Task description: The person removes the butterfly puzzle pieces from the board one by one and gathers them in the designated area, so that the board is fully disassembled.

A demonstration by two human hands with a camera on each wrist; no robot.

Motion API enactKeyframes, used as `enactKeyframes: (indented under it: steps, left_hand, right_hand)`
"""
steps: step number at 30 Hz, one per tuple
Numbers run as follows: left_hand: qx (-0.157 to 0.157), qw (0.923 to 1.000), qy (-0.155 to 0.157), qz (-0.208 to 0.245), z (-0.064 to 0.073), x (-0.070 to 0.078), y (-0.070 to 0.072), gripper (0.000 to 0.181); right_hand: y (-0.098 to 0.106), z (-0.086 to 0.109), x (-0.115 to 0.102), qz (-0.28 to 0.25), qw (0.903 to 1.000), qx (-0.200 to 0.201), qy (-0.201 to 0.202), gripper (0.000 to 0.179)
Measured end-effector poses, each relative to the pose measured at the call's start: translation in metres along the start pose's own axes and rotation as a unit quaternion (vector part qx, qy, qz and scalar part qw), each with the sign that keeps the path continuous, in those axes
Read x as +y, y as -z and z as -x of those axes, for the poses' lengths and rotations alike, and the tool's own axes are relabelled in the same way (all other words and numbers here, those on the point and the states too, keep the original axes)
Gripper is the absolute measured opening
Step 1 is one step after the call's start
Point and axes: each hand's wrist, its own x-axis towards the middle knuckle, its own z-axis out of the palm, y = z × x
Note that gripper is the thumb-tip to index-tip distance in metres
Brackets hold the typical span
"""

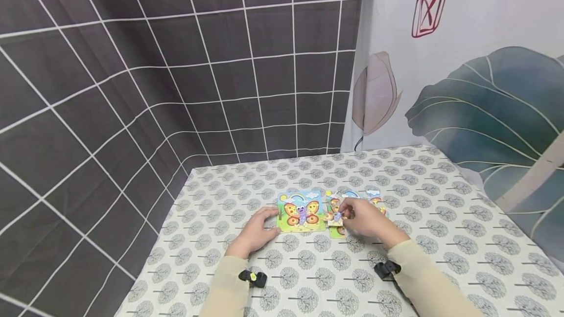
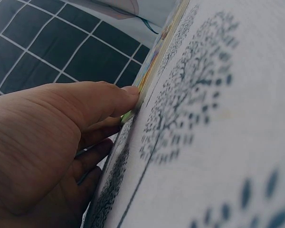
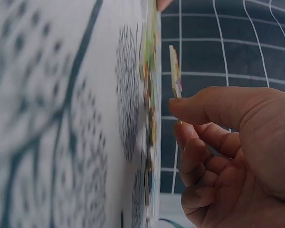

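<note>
A square butterfly puzzle board (image 1: 302, 209) lies flat on the patterned cloth. At its left edge rests my left hand (image 1: 255, 231), thumb and fingertip touching the side; the left wrist view shows the thumb (image 2: 128, 95) against the rim. My right hand (image 1: 365, 218) pinches a puzzle piece (image 1: 336, 217) between thumb and fingers, just right of the board. Seen from the right wrist, that puzzle piece (image 3: 175, 71) is raised off the table. Beneath and around this hand lie other puzzle pieces (image 1: 337, 232), partly hidden by it.
A table covered with a tree-print cloth (image 1: 308, 278) holds everything. Behind it hangs a dark curtain with white grid lines (image 1: 220, 77), and at the right a pale curtain with a leaf print (image 1: 484, 111).
</note>
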Motion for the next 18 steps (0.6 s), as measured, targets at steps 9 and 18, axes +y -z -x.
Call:
enactKeyframes:
  steps: [9, 18]
  left_hand:
    - [0.001, 1.0, 0.006, -0.001, 0.001, 0.002, -0.001, 0.057]
    - [0.002, 1.0, 0.008, 0.001, 0.001, 0.003, -0.001, 0.057]
  right_hand:
    - [0.015, 0.008, 0.017, -0.039, 0.9991, -0.017, -0.008, 0.023]
    - [0.028, 0.017, 0.033, -0.034, 0.9983, -0.034, 0.032, 0.024]
